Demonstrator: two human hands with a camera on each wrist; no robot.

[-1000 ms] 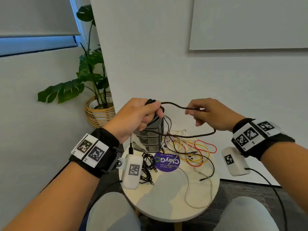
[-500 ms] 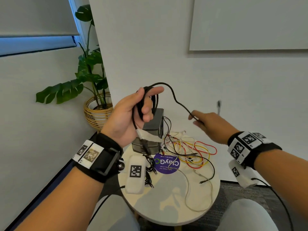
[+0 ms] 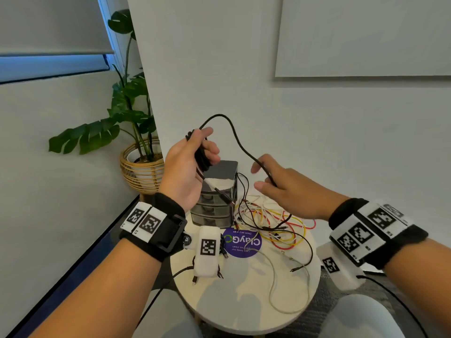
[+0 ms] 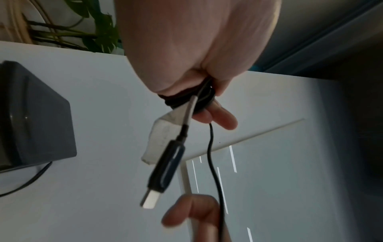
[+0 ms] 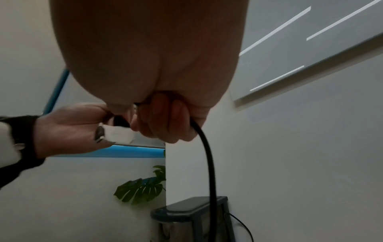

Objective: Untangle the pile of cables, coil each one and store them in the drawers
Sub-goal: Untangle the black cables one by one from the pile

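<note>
Left hand (image 3: 189, 167) raised palm up, fingers curled around coiled black cable (image 3: 234, 135), right hand (image 3: 285, 191) lower at right, fingers closed on cable's loose run, above drawers (image 3: 214, 203)

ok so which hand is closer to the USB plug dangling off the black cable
Left. The USB plug hangs just below the left hand, which grips the coiled black cable. The right hand holds the cable's free run, off to the plug's right.
</note>
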